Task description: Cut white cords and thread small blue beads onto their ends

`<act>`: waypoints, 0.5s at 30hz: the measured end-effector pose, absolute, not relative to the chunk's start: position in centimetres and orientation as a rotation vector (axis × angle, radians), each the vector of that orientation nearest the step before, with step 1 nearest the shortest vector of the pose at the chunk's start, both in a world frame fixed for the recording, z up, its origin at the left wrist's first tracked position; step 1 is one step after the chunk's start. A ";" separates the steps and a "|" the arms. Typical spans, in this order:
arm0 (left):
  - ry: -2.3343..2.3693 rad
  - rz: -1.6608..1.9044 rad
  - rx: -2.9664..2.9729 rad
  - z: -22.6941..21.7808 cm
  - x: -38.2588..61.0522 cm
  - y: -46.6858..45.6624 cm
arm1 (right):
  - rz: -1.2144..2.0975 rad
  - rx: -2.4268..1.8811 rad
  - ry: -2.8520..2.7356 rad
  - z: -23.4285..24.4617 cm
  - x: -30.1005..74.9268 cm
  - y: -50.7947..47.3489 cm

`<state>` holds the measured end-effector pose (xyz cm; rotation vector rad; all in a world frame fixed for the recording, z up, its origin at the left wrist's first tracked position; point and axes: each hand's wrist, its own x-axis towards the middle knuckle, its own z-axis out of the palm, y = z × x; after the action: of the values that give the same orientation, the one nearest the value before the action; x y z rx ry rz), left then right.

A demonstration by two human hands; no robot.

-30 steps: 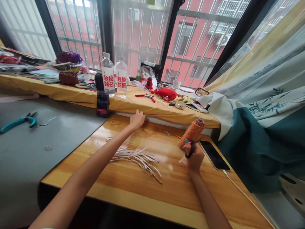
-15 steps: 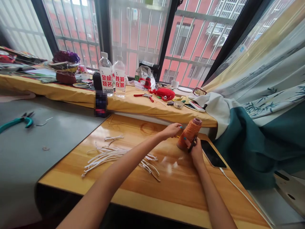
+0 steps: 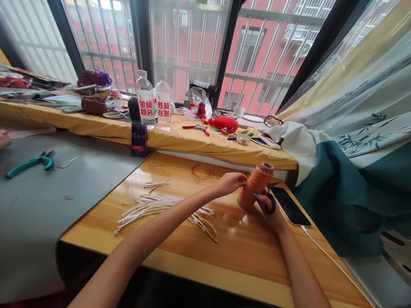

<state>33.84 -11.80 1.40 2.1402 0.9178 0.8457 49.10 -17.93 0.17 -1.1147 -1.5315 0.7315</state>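
Note:
A cone of orange thread (image 3: 253, 188) stands, leaning a little, near the far right of the wooden table. My left hand (image 3: 231, 184) is at the cone's left side, its thumb and fingers pinched on the orange thread; the strand itself is too fine to follow. On the other side, my right hand (image 3: 269, 209) holds black-handled scissors (image 3: 272, 203) while its fingers reach against the cone. The scissor blades point away beyond the hand, partly hidden. A loose coil of orange thread (image 3: 201, 172) lies behind my left hand, and white cords (image 3: 144, 210) are spread beside my left forearm.
A phone (image 3: 290, 205) with a white charging cable lies right of the cone. Teal pliers (image 3: 30, 166) rest on the grey surface at left, near another person's hand (image 3: 4, 139). Bottles (image 3: 163, 107), red-handled pliers (image 3: 196, 128) and a red plush item (image 3: 225, 124) crowd the cloth-covered sill.
My left hand has come in against the cone. My right hand has turned, so the scissors' handles have swung to the right and the blades show behind. Another person's hand has appeared at left.

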 end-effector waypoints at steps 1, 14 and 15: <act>0.912 0.852 2.154 1.4 33.7 -11.9 | 0.726 -1.116 -1.538 0.3 49.0 -18.1; 0.663 0.626 1.820 2.8 30.9 -12.7 | 0.760 -0.983 -1.631 0.4 49.4 -18.2; 0.637 0.633 1.807 2.9 30.7 -12.7 | 0.767 -0.980 -1.623 0.4 49.4 -18.2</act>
<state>30.74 -12.65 2.92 1.8070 0.6373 0.6328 49.44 -18.18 0.37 -0.9798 -1.6233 0.7675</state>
